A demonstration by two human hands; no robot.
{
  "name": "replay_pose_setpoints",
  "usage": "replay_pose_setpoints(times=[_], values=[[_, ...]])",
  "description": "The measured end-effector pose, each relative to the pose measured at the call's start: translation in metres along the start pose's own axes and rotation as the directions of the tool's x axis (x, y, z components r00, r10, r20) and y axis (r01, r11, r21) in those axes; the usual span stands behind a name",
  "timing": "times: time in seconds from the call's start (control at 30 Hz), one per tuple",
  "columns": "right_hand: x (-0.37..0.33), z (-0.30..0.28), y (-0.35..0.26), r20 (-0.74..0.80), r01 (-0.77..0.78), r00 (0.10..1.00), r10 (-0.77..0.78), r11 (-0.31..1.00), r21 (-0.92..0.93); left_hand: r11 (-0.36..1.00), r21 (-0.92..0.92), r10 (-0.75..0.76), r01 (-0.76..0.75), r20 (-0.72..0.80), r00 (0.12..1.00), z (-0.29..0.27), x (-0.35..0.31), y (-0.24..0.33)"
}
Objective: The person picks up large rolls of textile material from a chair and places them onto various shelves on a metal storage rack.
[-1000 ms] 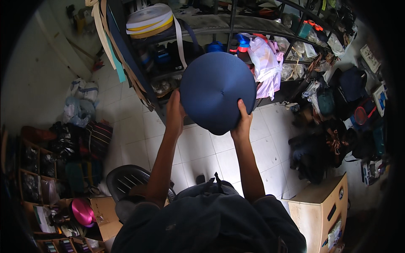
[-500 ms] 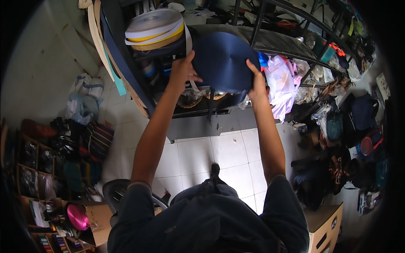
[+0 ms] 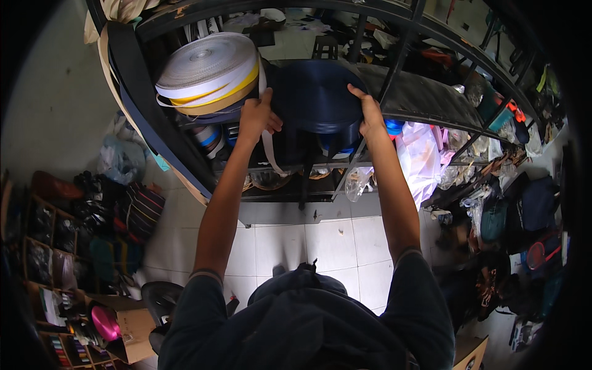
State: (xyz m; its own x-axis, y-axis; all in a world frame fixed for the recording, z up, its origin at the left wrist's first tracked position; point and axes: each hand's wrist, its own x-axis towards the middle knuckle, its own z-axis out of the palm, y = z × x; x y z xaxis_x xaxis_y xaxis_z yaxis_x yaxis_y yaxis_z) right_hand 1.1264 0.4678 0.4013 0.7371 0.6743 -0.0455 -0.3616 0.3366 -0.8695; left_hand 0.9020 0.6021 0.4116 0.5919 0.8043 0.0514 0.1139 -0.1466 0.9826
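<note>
A wide, flat roll of navy webbing [image 3: 317, 95] is between my hands, at the level of the rack's upper shelf. My right hand [image 3: 370, 114] grips its right rim, thumb on the upper face. My left hand [image 3: 256, 120] is closed at the left rim, its fingertips partly hidden. A pale strip of tape [image 3: 267, 148] hangs down beside that hand. Left of the roll, a stack of white, yellow and tan tape rolls [image 3: 206, 65] sits on the shelf. Dark strips [image 3: 305, 179] dangle under the navy roll. Whether the shelf bears its weight I cannot tell.
Black metal bars frame the rack [image 3: 394, 68] in front of me. Long straps [image 3: 132, 111] hang at its left end. Plastic-wrapped goods [image 3: 419, 154] fill the lower right shelf. A cardboard box [image 3: 135, 333] with a pink roll [image 3: 105, 322] stands at lower left.
The navy roll has come down flatter toward the shelf, and both hands have moved with it. My left hand has closed in at its left rim. More of the rack shows now.
</note>
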Motion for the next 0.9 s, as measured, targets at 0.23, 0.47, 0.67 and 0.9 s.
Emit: replay_pose_setpoints(times=[0.23, 0.47, 0.67, 0.9], values=[[0.002, 0.001, -0.001, 0.039, -0.033, 0.999, 0.031, 0.999, 0.043, 0.818, 0.57, 0.261, -0.076, -0.25, 0.932, 0.001, -0.019, 0.011], [-0.017, -0.01, 0.002, 0.167, -0.143, 0.978, 0.126, 0.986, 0.09, 0.257, 0.737, 0.822, -0.625, 0.173, 0.543, 0.054, -0.058, 0.0], [-0.053, 0.002, -0.008, 0.068, -0.082, 0.994, 0.087, 0.994, -0.075, 0.242, 0.787, 0.779, -0.568, 0.191, 0.597, 0.063, -0.047, -0.016], [-0.066, -0.001, 0.046, 0.238, 0.483, 0.582, -0.777, 0.095, -0.871, 0.274, 0.741, 0.789, -0.613, 0.19, 0.584, 0.068, -0.035, -0.011]])
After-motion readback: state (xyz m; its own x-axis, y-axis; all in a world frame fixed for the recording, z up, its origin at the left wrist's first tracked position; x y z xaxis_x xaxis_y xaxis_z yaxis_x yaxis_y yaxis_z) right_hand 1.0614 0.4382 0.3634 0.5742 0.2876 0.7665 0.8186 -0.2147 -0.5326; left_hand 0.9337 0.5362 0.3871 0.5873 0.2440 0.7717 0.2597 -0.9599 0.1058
